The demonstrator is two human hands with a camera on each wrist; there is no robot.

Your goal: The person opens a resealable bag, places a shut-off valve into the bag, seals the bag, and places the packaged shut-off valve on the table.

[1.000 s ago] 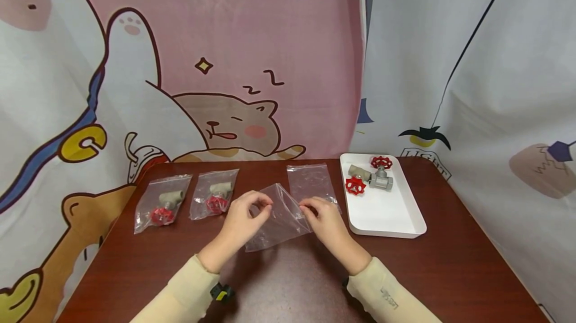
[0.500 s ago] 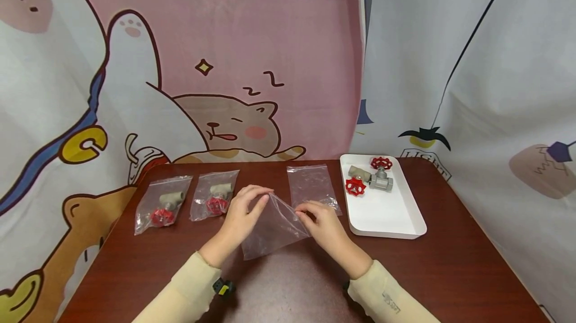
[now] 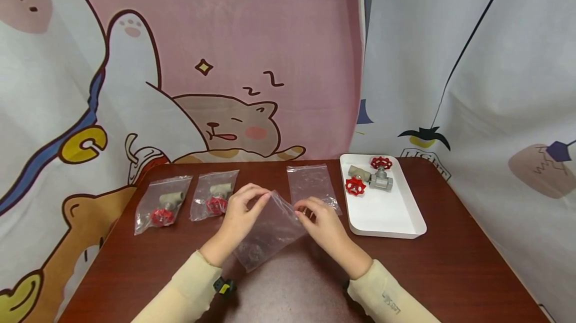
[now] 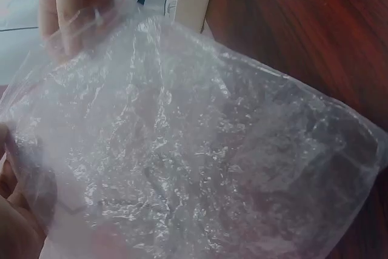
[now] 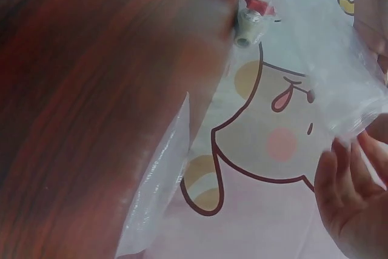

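A clear plastic zip bag (image 3: 267, 235) hangs tilted between both hands, with nothing visible inside it. My left hand (image 3: 239, 220) pinches its upper left corner between thumb and fingertips. At the upper right end of the same top edge, my right hand (image 3: 325, 224) pinches it the same way. Crinkled film of the bag (image 4: 188, 131) fills most of the left wrist view, with the right hand (image 4: 70, 4) behind its far edge. In the right wrist view the bag (image 5: 327, 53) runs up from the fingertips of the right hand (image 5: 354, 198).
To the left lie two zip bags, one (image 3: 153, 188) and another (image 3: 202, 183), each holding a red-handled valve. Another flat zip bag (image 3: 310, 180) lies behind the right hand. A white tray (image 3: 384, 218) at right holds a grey valve (image 3: 381, 180) and a beige valve (image 3: 357, 175).
The bag's lower end has swung left and toward me, and its top edge now looks flatter and less spread. My left hand has risen slightly; the right has shifted slightly left.
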